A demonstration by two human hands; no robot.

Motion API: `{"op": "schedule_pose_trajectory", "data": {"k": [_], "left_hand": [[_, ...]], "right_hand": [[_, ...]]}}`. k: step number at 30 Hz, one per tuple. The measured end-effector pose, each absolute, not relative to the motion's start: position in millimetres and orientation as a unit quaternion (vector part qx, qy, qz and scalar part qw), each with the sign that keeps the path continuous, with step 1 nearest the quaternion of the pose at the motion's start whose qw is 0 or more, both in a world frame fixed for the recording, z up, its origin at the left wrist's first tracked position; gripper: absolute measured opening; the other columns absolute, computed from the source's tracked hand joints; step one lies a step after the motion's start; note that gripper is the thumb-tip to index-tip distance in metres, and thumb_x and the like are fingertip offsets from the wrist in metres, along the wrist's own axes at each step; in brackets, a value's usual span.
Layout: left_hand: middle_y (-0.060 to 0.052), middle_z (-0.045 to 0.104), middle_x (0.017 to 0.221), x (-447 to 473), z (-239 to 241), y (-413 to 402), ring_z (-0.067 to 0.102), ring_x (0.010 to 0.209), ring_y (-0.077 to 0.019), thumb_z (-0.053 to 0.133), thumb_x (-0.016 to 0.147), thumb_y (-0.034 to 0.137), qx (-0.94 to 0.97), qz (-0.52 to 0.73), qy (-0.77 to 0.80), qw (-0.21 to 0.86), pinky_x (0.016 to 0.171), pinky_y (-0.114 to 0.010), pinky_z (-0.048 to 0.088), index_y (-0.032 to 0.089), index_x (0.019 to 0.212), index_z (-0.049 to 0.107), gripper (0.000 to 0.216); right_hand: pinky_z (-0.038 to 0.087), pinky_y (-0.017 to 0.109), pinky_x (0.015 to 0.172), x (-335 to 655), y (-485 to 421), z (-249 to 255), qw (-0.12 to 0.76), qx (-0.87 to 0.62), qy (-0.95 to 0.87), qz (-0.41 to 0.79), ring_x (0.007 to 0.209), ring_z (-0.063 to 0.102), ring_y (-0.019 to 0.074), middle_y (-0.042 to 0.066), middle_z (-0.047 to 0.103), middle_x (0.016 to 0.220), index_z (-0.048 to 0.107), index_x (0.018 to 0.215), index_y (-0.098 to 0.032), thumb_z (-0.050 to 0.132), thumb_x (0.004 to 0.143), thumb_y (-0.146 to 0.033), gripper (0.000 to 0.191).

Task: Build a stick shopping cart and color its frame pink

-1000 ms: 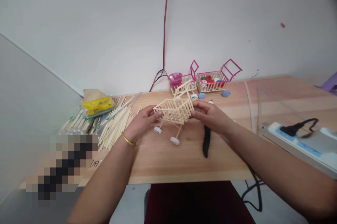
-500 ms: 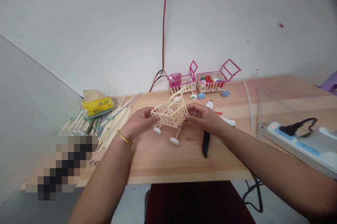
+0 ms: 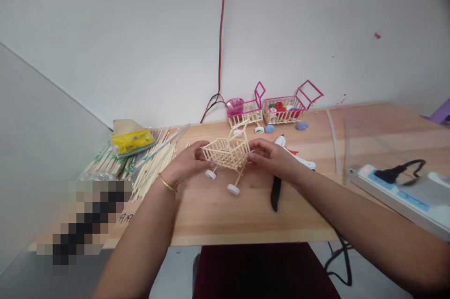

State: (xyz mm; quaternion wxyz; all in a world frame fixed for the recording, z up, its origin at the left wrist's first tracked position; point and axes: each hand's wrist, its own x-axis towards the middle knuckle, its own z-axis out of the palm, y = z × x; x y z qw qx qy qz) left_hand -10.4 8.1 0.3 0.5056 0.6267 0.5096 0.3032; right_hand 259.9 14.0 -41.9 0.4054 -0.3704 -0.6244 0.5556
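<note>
A small cart built of pale wooden sticks [image 3: 228,151], with white cap wheels [image 3: 233,189], is held between both hands just above the wooden table [image 3: 225,214]. My left hand [image 3: 188,162], with a gold bangle at the wrist, grips the cart's left end. Pinching the right end is my right hand [image 3: 272,157]. The cart is tilted, its wheels pointing toward me and its handle toward the wall.
Two pink-framed stick carts [image 3: 286,107] holding coloured caps stand by the wall, with loose caps [image 3: 269,128] in front. A white and black glue gun [image 3: 281,172] lies right of my hands. Bundled sticks [image 3: 147,165] and a yellow packet [image 3: 131,139] lie left; a power strip [image 3: 397,186] right.
The cart has been turned in my hands and drawn slightly left and lower. My right hand moved left, uncovering the glue gun's white tip.
</note>
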Motion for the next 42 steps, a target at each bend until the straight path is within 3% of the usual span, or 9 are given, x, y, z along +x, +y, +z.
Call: {"op": "schedule_pose_trajectory", "data": {"k": [6,11,23,36,42], "left_hand": [[-0.005,0.067,0.097,-11.9,0.2,10.0,0.064,0.081,-0.0150,0.079,0.065,0.024,0.622,0.320,0.501,0.509,0.073,-0.029,0.051,0.014,0.105,0.057,0.047],[-0.004,0.065,0.101,-16.8,0.2,12.4,0.064,0.089,-0.0154,0.081,0.061,0.019,0.635,0.324,0.477,0.514,0.080,-0.030,0.051,0.015,0.099,0.055,0.046],[-0.002,0.069,0.091,-16.9,-3.2,11.9,0.066,0.075,-0.0161,0.082,0.059,0.016,0.642,0.289,0.514,0.490,0.065,-0.027,0.051,0.018,0.110,0.053,0.058],[-0.003,0.063,0.098,-19.1,-2.5,14.6,0.062,0.079,-0.0136,0.078,0.065,0.022,0.669,0.298,0.495,0.467,0.071,-0.028,0.050,0.016,0.102,0.055,0.044],[-0.004,0.065,0.097,-23.2,-2.8,14.3,0.064,0.082,-0.0171,0.078,0.064,0.024,0.686,0.274,0.493,0.459,0.074,-0.032,0.051,0.016,0.098,0.055,0.043]], "right_hand": [[0.053,0.034,0.075,258.6,12.0,-40.0,0.423,-0.343,-0.623,0.561,0.081,0.065,0.0171,0.002,0.067,0.089,0.061,0.098,-0.022,0.074,0.078,-0.041,0.031],[0.053,0.035,0.080,258.8,8.5,-40.5,0.426,-0.322,-0.625,0.569,0.085,0.066,0.0170,0.002,0.068,0.091,0.061,0.098,-0.022,0.075,0.079,-0.039,0.029],[0.052,0.034,0.079,258.7,6.6,-35.1,0.401,-0.335,-0.645,0.557,0.086,0.065,0.0176,0.003,0.066,0.094,0.059,0.100,-0.021,0.072,0.081,-0.041,0.031],[0.054,0.034,0.080,259.3,8.9,-43.5,0.416,-0.323,-0.648,0.550,0.087,0.066,0.0176,0.002,0.066,0.092,0.058,0.102,-0.023,0.071,0.083,-0.038,0.028],[0.054,0.035,0.085,258.3,2.8,-38.0,0.415,-0.300,-0.695,0.504,0.093,0.066,0.0181,0.004,0.066,0.102,0.060,0.103,-0.023,0.067,0.086,-0.035,0.022]]}}
